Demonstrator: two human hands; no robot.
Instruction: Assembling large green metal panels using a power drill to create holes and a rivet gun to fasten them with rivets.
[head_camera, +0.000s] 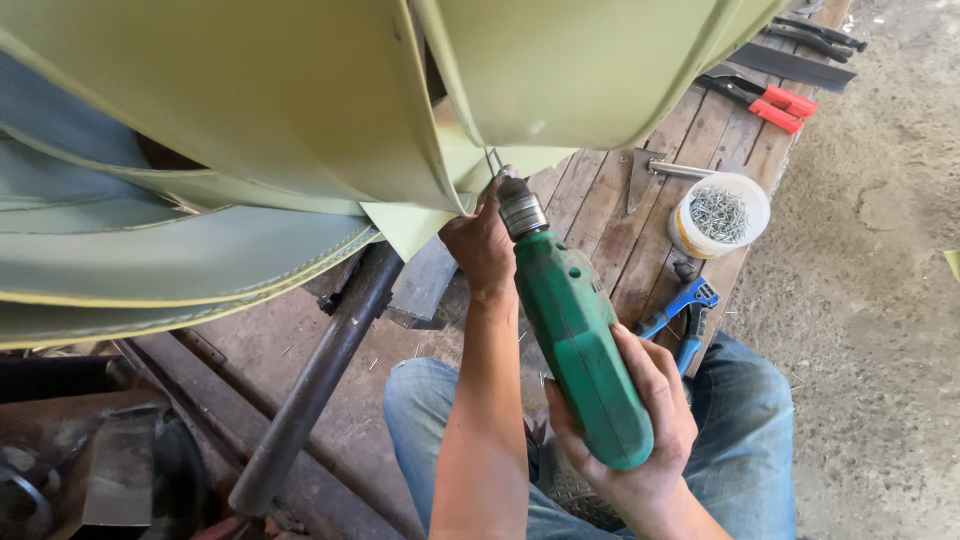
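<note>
Both hands are working at the edge of the curved, pale green sheet-metal panels (250, 100) that are filling the upper left of the view. Right hand (640, 420) is wrapping tightly around the rear grip of a green electric drill (575, 345), fingers curling over the body, and is pointing the tool up and away from the person. Its silver chuck (520, 212) is sitting just below the panel seam, and the thin drill bit (494, 162) is touching the green metal where two sheets are meeting. Left hand (480, 245) is pressing against the lower flap of the sheet right beside the chuck, fingers bent and gripping the metal edge. Blue-jeaned knees are showing below the forearms. Beyond the drill, the plank desk (600, 215) is carrying a white tub of small rivets (718, 215), a blue-handled riveter (685, 310) near its front edge, a flat metal square (645, 175), and red-handled snips (770, 100) lying farther off near dark pliers (820, 35). A dark steel pipe (315, 385) is slanting down under the panels towards the floor at the lower left.
</note>
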